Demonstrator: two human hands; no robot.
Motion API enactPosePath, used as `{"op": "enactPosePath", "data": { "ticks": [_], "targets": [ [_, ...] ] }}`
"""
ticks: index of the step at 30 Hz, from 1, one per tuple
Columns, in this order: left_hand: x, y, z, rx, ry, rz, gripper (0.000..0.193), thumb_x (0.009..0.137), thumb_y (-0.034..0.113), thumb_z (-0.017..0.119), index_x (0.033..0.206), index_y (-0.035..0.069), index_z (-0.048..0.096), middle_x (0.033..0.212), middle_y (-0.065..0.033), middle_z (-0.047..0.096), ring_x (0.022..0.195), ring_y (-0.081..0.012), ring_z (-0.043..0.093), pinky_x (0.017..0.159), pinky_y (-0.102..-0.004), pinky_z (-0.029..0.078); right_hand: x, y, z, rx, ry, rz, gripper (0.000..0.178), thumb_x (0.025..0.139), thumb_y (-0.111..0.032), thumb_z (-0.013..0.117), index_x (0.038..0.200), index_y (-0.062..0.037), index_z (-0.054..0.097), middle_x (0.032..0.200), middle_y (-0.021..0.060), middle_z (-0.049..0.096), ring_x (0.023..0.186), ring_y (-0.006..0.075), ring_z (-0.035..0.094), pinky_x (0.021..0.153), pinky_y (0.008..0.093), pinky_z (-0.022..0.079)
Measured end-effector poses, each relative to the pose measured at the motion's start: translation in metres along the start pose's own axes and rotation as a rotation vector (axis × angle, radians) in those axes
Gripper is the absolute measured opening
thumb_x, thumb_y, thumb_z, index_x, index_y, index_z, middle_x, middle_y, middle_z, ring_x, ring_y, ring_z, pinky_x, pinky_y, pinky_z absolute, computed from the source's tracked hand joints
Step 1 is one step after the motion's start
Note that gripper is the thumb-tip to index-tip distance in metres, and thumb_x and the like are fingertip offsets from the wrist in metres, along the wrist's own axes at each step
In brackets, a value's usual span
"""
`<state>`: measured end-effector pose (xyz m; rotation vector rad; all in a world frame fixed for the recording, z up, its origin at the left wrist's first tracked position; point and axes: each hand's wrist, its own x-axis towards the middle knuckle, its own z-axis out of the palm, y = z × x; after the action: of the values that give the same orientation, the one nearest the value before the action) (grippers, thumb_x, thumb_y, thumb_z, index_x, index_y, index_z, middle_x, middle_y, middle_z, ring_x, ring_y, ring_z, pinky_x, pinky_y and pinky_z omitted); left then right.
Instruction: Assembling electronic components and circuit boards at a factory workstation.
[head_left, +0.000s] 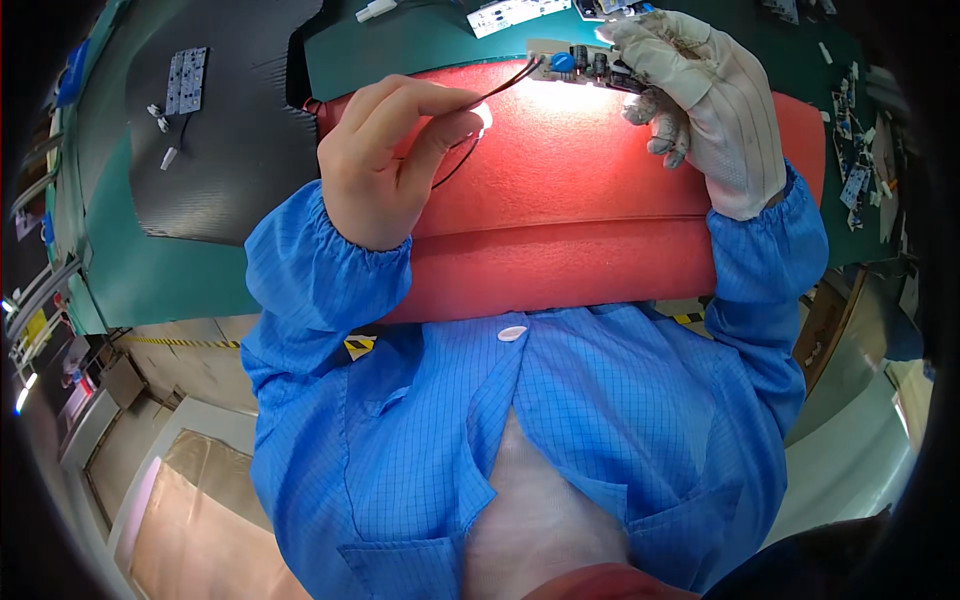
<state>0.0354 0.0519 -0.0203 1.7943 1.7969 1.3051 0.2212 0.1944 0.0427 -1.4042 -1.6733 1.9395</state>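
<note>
My bare left hand (385, 150) pinches a thin dark wire (505, 87) between thumb and fingertips. The wire runs up to the left end of a small circuit board (545, 68), and its loose part hangs below my fingers. On that board sit a round blue component and several black cylindrical ones. My right hand (715, 110), in a white glove with soiled fingers, grips the board's right end. Both hands are above a red padded cushion (560, 180), where a bright light falls under the board.
On a black sheet (230, 150) at the left lies a flat board (187, 80) with a white connector (169, 158) on its lead. Behind are a white strip board (515, 14) and a white connector (376, 9). Scraps and small parts (855, 185) lie on the green mat at right.
</note>
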Motion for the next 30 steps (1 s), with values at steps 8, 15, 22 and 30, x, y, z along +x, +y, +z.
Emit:
{"op": "enactPosePath", "data": {
  "ticks": [8,15,22,30],
  "targets": [
    [0.002,0.000,0.002,0.029,0.013,0.104,0.017,0.073,0.000,0.071,0.088,0.002,0.064,0.080,-0.0093,0.062,0.072,-0.0230,0.060,0.063,-0.0290,0.049,-0.003,0.001,0.003,-0.003,0.131,-0.036,0.022,0.082,-0.016,0.061,0.094,0.0036,0.061,0.066,0.0079,0.060,0.043,0.0083,0.053,0.036,0.0192,0.040],
    [0.004,0.004,0.000,0.040,-0.008,0.135,0.016,0.074,-0.001,0.070,0.088,0.002,0.064,0.080,-0.0102,0.061,0.072,-0.0210,0.061,0.062,-0.0281,0.049,-0.007,0.004,0.005,-0.036,0.197,-0.111,0.019,0.082,-0.012,0.060,0.093,0.0039,0.062,0.063,0.0081,0.061,0.041,0.0084,0.052,0.036,0.0193,0.041],
    [0.003,0.006,-0.001,0.033,-0.037,0.088,0.020,0.077,0.001,0.069,0.095,0.002,0.062,0.084,-0.0111,0.062,0.075,-0.0219,0.063,0.066,-0.0278,0.050,-0.012,0.014,0.004,-0.050,0.279,-0.214,0.025,0.078,-0.010,0.069,0.097,0.0037,0.060,0.064,0.0089,0.062,0.041,0.0111,0.056,0.036,0.0203,0.043],
    [0.003,0.010,-0.001,0.034,-0.059,0.036,0.017,0.078,0.002,0.069,0.094,0.001,0.062,0.083,-0.0118,0.062,0.075,-0.0234,0.063,0.066,-0.0290,0.050,-0.005,-0.006,-0.009,-0.231,0.121,-0.092,0.021,0.081,-0.014,0.065,0.091,0.0047,0.062,0.063,0.0085,0.062,0.040,0.0089,0.053,0.037,0.0192,0.041]
  ]
}}
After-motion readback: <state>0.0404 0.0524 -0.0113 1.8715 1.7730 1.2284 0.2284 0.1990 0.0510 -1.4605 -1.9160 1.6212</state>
